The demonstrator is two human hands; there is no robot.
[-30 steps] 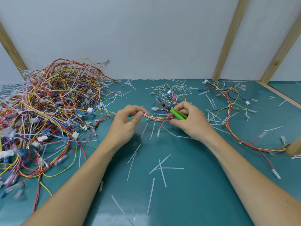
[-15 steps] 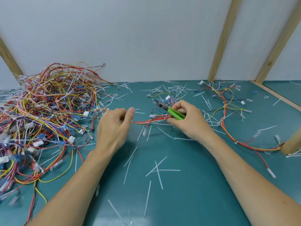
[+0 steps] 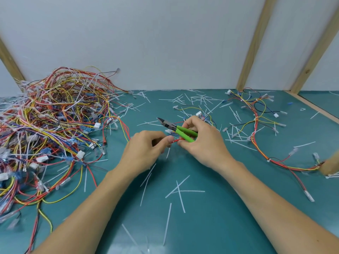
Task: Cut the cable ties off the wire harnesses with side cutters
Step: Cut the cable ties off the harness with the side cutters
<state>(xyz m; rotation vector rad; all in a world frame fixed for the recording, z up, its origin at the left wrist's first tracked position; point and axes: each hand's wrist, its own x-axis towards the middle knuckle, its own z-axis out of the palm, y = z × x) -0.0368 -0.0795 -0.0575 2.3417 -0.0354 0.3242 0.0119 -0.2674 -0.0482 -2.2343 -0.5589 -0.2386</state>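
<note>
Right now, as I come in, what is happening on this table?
A person is working through wire harnesses on a green table. The right hand holds green-handled side cutters, tips pointing away from the body, cutting nothing. The left hand pinches a thin red wire bundle between both hands. A big tangled pile of harnesses lies on the left, one spread harness on the right, and cut white ties are scattered around.

A teal bench mat (image 3: 211, 226) carries a big tangled harness pile (image 3: 51, 129) at left, a spread harness (image 3: 260, 132) right, cut tie strips (image 3: 180, 191) scattered between
</note>
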